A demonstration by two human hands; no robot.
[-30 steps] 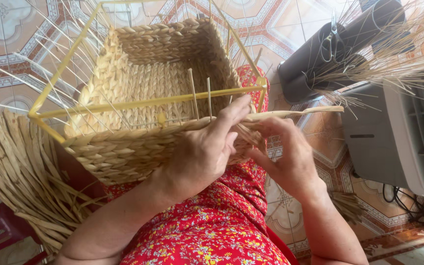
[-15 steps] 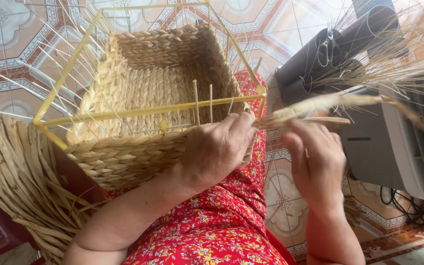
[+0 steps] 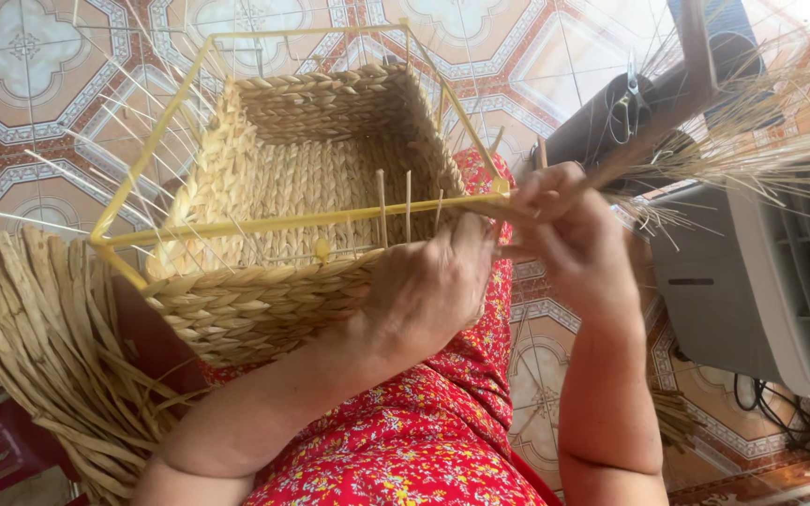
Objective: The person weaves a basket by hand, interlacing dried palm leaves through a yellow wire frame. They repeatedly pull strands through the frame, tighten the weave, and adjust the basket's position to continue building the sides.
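Head view: woven basket in yellow wire frame, resting on lap over red floral dress. Left hand closed over near right rim corner of basket. Right hand just beside, fingers pinched on straw strand running up-right. Loose straw bundle at left. Grey appliance at right.

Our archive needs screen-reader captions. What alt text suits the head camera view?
Two bare hands weave a straw-coloured basket on a yellow wire frame: the left hand presses its near rim, the right hand pulls a fibre strand taut. Loose fibre bundle lies beside it.
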